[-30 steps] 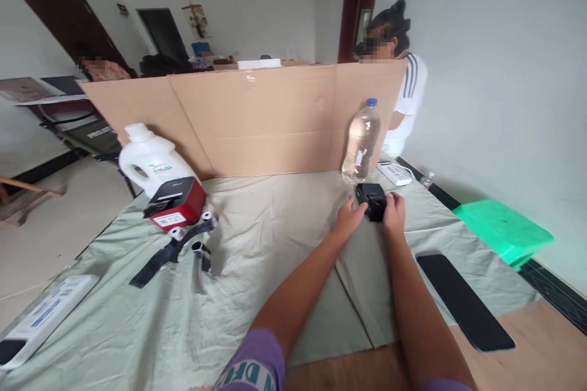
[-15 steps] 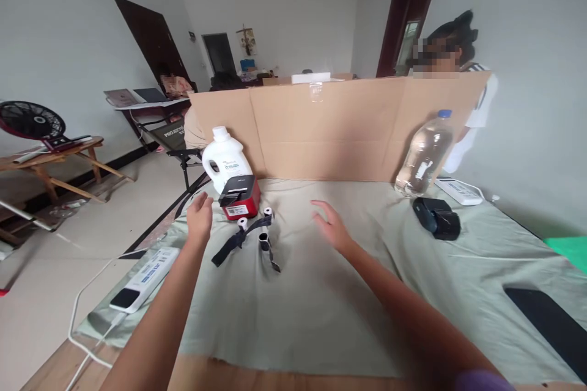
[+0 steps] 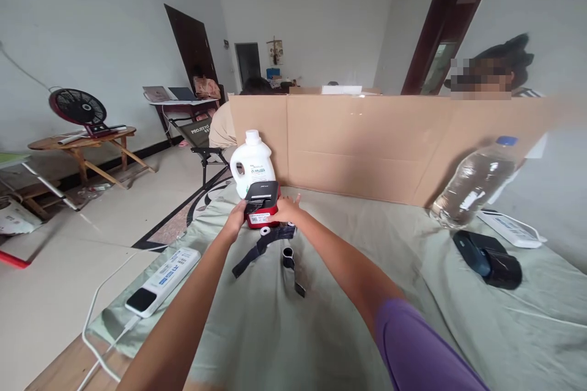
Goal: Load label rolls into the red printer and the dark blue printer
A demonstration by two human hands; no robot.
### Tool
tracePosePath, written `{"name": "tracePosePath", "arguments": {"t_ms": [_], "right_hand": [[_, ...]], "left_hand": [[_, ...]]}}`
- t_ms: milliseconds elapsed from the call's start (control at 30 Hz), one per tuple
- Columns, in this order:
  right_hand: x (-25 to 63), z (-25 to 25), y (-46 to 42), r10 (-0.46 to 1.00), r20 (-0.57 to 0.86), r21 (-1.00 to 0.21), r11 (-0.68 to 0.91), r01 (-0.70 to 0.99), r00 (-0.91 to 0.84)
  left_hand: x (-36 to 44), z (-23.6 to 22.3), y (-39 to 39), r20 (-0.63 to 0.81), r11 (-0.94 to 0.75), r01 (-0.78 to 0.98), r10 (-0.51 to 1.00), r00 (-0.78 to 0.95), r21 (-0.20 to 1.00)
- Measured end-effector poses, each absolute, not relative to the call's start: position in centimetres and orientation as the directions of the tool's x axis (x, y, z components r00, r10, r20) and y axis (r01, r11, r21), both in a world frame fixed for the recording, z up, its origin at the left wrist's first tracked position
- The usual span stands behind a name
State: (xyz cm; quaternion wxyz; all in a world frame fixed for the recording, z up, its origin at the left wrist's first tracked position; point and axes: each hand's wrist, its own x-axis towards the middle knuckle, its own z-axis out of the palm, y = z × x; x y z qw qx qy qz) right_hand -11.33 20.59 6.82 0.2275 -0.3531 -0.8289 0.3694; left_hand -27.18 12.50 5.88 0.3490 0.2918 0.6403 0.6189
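A small red and black printer [image 3: 263, 193] with a label on its front stands on the green-grey cloth. My left hand [image 3: 236, 220] grips its left side. My right hand [image 3: 287, 209] holds the opposite side, thumb across the front and some fingers lifted. Right behind the printer is a white jug-like bottle [image 3: 257, 165] with a handle. In front of it lie small white rolls [image 3: 265, 231] with a dark strip [image 3: 251, 258] across them. Closer to me, another small roll with a dark core [image 3: 288, 253] has a dark strip trailing from it.
A cardboard panel [image 3: 358, 146] stands along the back. On the right are a clear bottle [image 3: 477, 180] leaning against it, a black device [image 3: 488, 259] and a white power bank-like box [image 3: 511, 229]. A white cabled box [image 3: 162, 281] lies left. People sit or stand beyond the panel.
Both hands have come in from either side and taken hold of the printer. The camera view has turned left. The right hand moved left across the cloth.
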Motion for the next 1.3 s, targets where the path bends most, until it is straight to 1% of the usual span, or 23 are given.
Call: {"name": "tracePosePath", "arguments": {"t_ms": [67, 133, 200, 267, 333, 400, 467, 600, 667, 733, 833, 933, 1000, 1067, 1167, 1200, 1233, 1300], "right_hand": [[-10.8, 7.1, 20.4, 0.779, 0.134, -0.77, 0.471, 0.43, -0.613], [-9.9, 7.9, 20.1, 0.77, 0.234, -0.795, 0.503, 0.34, -0.594], [-8.3, 9.1, 19.5, 0.731, 0.398, -0.805, 0.568, 0.171, -0.554], [-5.8, 10.7, 18.2, 0.702, 0.528, -0.789, 0.614, 0.028, -0.478], [-2.3, 12.2, 16.2, 0.703, 0.582, -0.777, 0.629, -0.026, -0.41], [1.8, 12.9, 13.4, 0.696, 0.628, -0.748, 0.664, -0.022, -0.349], [6.1, 12.4, 10.2, 0.715, 0.641, -0.73, 0.68, 0.064, -0.278], [13.2, 7.9, 4.7, 0.783, 0.608, -0.725, 0.616, 0.31, -0.132], [15.3, 5.4, 2.8, 0.798, 0.602, -0.707, 0.554, 0.44, -0.037], [16.5, 3.5, 1.7, 0.807, 0.59, -0.686, 0.488, 0.539, 0.021], [17.2, 1.8, 1.2, 0.822, 0.569, -0.669, 0.443, 0.597, 0.028], [17.5, 0.9, 1.5, 0.822, 0.569, -0.665, 0.448, 0.597, 0.017], [17.6, 0.4, 1.7, 0.822, 0.569, -0.666, 0.451, 0.594, 0.014], [17.8, 0.1, 1.8, 0.828, 0.56, -0.669, 0.45, 0.591, 0.004], [18.1, 0.0, 1.5, 0.842, 0.539, -0.68, 0.455, 0.575, -0.029], [18.2, 0.0, 1.4, 0.848, 0.529, -0.687, 0.454, 0.568, -0.038], [18.2, 0.0, 1.3, 0.855, 0.517, -0.695, 0.448, 0.563, -0.041], [18.3, 0.1, 1.1, 0.87, 0.491, -0.713, 0.425, 0.558, -0.036]], "left_hand": [[-27.3, 5.9, 12.4, -0.092, 0.056, -0.081, 0.819, -0.567, 0.995], [-26.8, 6.8, 12.1, -0.039, -0.01, -0.09, 0.849, -0.527, 0.996], [-25.5, 8.3, 11.6, 0.097, -0.146, -0.07, 0.88, -0.464, 0.987], [-23.1, 10.1, 10.6, 0.281, -0.308, -0.006, 0.877, -0.389, 0.951], [-19.9, 11.6, 9.0, 0.446, -0.449, 0.062, 0.845, -0.295, 0.891], [-16.2, 12.2, 7.1, 0.524, -0.518, 0.087, 0.825, -0.209, 0.851], [-12.4, 11.6, 5.2, 0.505, -0.501, 0.066, 0.856, -0.112, 0.863], [-6.0, 7.5, 2.0, 0.354, -0.354, -0.025, 0.933, 0.059, 0.935], [-3.8, 5.0, 0.9, 0.282, -0.272, -0.102, 0.955, 0.094, 0.957], [-2.3, 2.8, 0.2, 0.224, -0.203, -0.177, 0.968, 0.111, 0.963], [-1.3, 0.4, -0.1, 0.178, -0.148, -0.23, 0.977, 0.114, 0.962], [-0.9, -0.5, 0.6, 0.185, -0.159, -0.219, 0.977, 0.104, 0.963], [-0.8, -0.2, 1.3, 0.19, -0.169, -0.19, 0.977, 0.099, 0.967], [-0.7, 0.8, 1.1, 0.166, -0.156, -0.124, 0.983, 0.072, 0.98], [-1.3, 3.1, -3.0, 0.107, -0.105, 0.044, 0.994, -0.039, 0.993], [-1.7, 3.6, -5.7, 0.121, -0.113, 0.099, 0.989, -0.087, 0.989], [-2.3, 4.0, -8.8, 0.165, -0.144, 0.162, 0.978, -0.128, 0.976], [-3.7, 4.0, -15.8, 0.31, -0.212, 0.388, 0.927, -0.211, 0.897]]}}
